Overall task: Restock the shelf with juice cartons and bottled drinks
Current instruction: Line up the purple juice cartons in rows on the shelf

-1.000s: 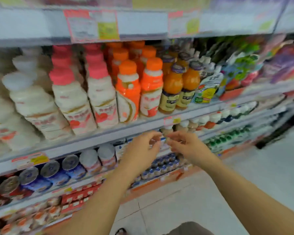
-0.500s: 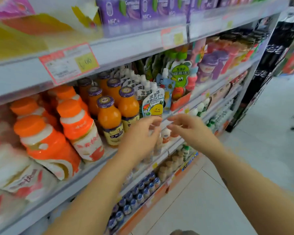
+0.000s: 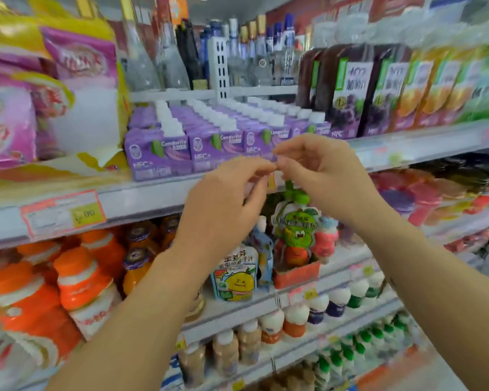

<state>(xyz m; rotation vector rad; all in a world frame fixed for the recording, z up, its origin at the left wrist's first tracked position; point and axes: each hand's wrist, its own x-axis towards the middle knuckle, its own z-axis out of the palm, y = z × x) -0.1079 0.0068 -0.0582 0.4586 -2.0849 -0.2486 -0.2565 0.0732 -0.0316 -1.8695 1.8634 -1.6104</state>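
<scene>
Left hand [image 3: 223,204] and right hand [image 3: 322,176] touch fingertips, fingers curled; cannot tell whether they pinch anything; purple juice cartons [image 3: 156,156] at ten o'clock.

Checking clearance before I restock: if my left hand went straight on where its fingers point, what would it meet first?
Probably the right hand, whose fingers nearly touch those of the left hand. Past them stand the purple cartons on the shelf; depth is unclear.

Left of tall cartons [image 3: 347,91], perhaps touching, sit small cartons [image 3: 156,153], above bottles [image 3: 79,289].
</scene>
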